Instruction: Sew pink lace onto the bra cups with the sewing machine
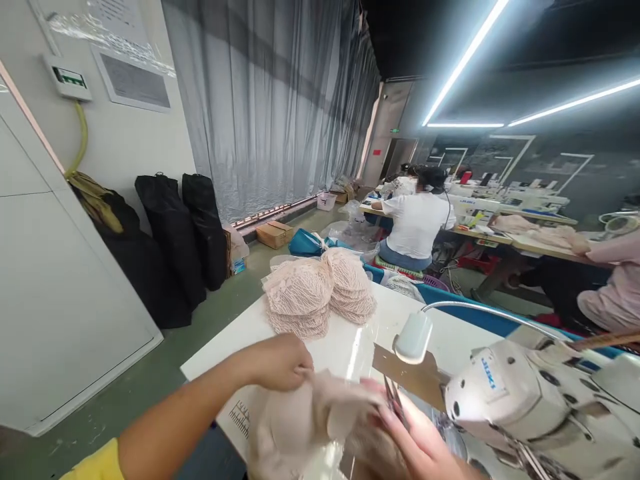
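Observation:
My left hand (286, 363) is closed on the edge of a beige bra (287, 420), which hangs over the front of the white table and is partly smeared by motion. My right hand (417, 433) is wrapped round a pair of dark thread snips (395, 402), blades pointing up. Its fingers also touch the bra's right part, though their exact grip is hidden. Beyond my hands, stacked beige lace bra cups (300, 290) lie in two piles side by side on the table (233, 340).
To the right stands a white sewing machine (500, 387), with a bendable lamp (414, 337) over the table. Brown cardboard (405, 370) lies beside the machine. A person in a white shirt (417, 223) sits ahead; another in pink (617, 287) sits at right. Black bags (167, 247) lean on the wall.

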Motion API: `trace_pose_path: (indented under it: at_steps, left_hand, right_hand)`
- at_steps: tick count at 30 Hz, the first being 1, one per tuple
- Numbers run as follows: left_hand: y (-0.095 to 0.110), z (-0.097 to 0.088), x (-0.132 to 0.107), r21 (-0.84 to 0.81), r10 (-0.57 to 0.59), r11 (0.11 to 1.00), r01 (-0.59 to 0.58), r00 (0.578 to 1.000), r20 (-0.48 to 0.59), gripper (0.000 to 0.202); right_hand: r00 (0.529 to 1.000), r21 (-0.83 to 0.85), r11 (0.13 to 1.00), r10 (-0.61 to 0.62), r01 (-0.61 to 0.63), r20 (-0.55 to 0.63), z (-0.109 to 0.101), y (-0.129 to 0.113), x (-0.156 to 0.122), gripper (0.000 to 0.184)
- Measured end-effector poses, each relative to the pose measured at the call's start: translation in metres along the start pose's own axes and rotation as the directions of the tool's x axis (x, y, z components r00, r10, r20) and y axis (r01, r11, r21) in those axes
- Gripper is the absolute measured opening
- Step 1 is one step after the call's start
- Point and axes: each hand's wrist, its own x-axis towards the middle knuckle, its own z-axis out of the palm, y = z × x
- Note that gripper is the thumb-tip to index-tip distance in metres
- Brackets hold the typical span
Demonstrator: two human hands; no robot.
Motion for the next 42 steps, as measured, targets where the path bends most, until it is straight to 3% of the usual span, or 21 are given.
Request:
trace_pose_path:
  at_steps: [1, 3, 4, 6, 8, 10, 11, 12, 15, 16, 18, 20, 23, 25, 28, 30, 32, 34, 37, 39, 42]
  left_hand:
    - [-0.002, -0.015, -0.006, 0.043, -0.001, 0.999, 0.006, 0.993, -0.118, 0.02]
    - [-0.001, -0.051, -0.013, 0.14, 0.023, 0.99, 0.026, 0.942, -0.334, 0.031]
    - [0.0, -0.071, -0.013, 0.211, 0.05, 0.976, 0.048, 0.899, -0.436, 0.031]
    - [0.0, -0.107, -0.005, 0.359, 0.157, 0.928, 0.103, 0.765, -0.625, 0.03]
    - [-0.007, -0.133, 0.013, 0.494, 0.324, 0.865, 0.093, 0.648, -0.689, 0.03]
    - [-0.024, -0.138, 0.037, 0.546, 0.445, 0.838, -0.001, 0.58, -0.682, 0.031]
    - [-0.035, -0.133, 0.05, 0.538, 0.472, 0.84, -0.067, 0.58, -0.664, 0.031]
    - [-0.047, -0.123, 0.063, 0.505, 0.464, 0.855, -0.117, 0.607, -0.645, 0.032]
    - [-0.08, -0.074, 0.091, 0.379, 0.303, 0.92, -0.099, 0.792, -0.53, 0.041]
    - [-0.087, -0.058, 0.097, 0.373, 0.29, 0.922, -0.102, 0.819, -0.495, 0.039]
    - [-0.095, -0.036, 0.102, 0.361, 0.26, 0.929, -0.079, 0.834, -0.487, 0.034]
    - [-0.097, -0.029, 0.102, 0.337, 0.243, 0.939, -0.063, 0.816, -0.525, 0.04]
    - [-0.098, -0.037, 0.102, 0.28, 0.213, 0.959, -0.049, 0.776, -0.594, 0.049]
    - [-0.098, -0.043, 0.103, 0.255, 0.177, 0.967, -0.017, 0.768, -0.616, 0.05]
    - [-0.098, -0.045, 0.106, 0.302, 0.183, 0.953, 0.006, 0.785, -0.592, 0.055]
    - [-0.097, -0.045, 0.107, 0.291, 0.211, 0.956, -0.041, 0.785, -0.583, 0.056]
    - [-0.095, -0.045, 0.107, 0.295, 0.234, 0.954, -0.058, 0.76, -0.607, 0.054]
    - [-0.092, -0.047, 0.104, 0.296, 0.236, 0.953, -0.064, 0.77, -0.593, 0.047]
    - [-0.078, -0.043, 0.092, 0.28, 0.237, 0.957, -0.074, 0.755, -0.611, 0.044]
    - [-0.063, -0.034, 0.08, 0.263, 0.202, 0.964, -0.043, 0.759, -0.619, 0.04]
    - [-0.034, -0.009, 0.062, 0.211, 0.12, 0.977, 0.008, 0.802, -0.585, 0.033]
  right_hand:
    - [0.999, 0.051, 0.998, -0.045, 0.045, -0.002, 0.009, -0.012, 0.02, 0.037]
    - [0.96, 0.051, 0.969, -0.232, 0.242, -0.153, 0.022, -0.035, 0.063, 0.037]
    - [0.907, 0.028, 0.933, -0.34, 0.358, -0.249, 0.024, -0.044, 0.085, 0.039]
    - [0.788, -0.035, 0.881, -0.439, 0.471, -0.433, 0.024, -0.058, 0.128, 0.042]
    - [0.748, -0.075, 0.863, -0.474, 0.5, -0.465, 0.02, -0.063, 0.164, 0.041]
    - [0.739, -0.115, 0.86, -0.489, 0.497, -0.463, 0.019, -0.056, 0.192, 0.041]
    - [0.75, -0.131, 0.865, -0.487, 0.484, -0.448, 0.021, -0.049, 0.202, 0.041]
    - [0.77, -0.145, 0.874, -0.478, 0.464, -0.423, 0.025, -0.039, 0.209, 0.041]
    - [0.847, -0.186, 0.905, -0.424, 0.382, -0.321, 0.039, -0.005, 0.212, 0.04]
    - [0.865, -0.2, 0.912, -0.405, 0.359, -0.296, 0.042, 0.005, 0.208, 0.04]
    - [0.887, -0.227, 0.915, -0.386, 0.333, -0.255, 0.044, 0.02, 0.19, 0.043]
    - [0.898, -0.248, 0.908, -0.39, 0.338, -0.202, 0.038, 0.026, 0.162, 0.044]
    - [0.916, -0.258, 0.899, -0.389, 0.355, -0.094, 0.016, 0.021, 0.102, 0.043]
    - [0.93, -0.262, 0.894, -0.366, 0.364, 0.043, -0.003, 0.011, 0.055, 0.043]
    - [0.973, -0.305, 0.926, -0.195, 0.223, 0.12, -0.03, -0.001, -0.016, 0.039]
    - [0.999, -0.336, 0.941, -0.023, 0.032, 0.032, -0.048, 0.001, -0.06, 0.028]
    - [0.977, -0.337, 0.922, 0.147, -0.191, -0.154, -0.069, 0.015, -0.102, 0.02]
    - [0.883, -0.331, 0.862, 0.239, -0.385, -0.403, -0.094, 0.035, -0.142, 0.024]
    - [0.71, -0.387, 0.751, 0.152, -0.535, -0.688, -0.13, 0.068, -0.188, 0.034]
    - [0.657, -0.409, 0.678, 0.146, -0.61, -0.739, -0.149, 0.087, -0.203, 0.044]
    - [0.7, -0.43, 0.649, 0.23, -0.628, -0.676, -0.161, 0.105, -0.206, 0.041]
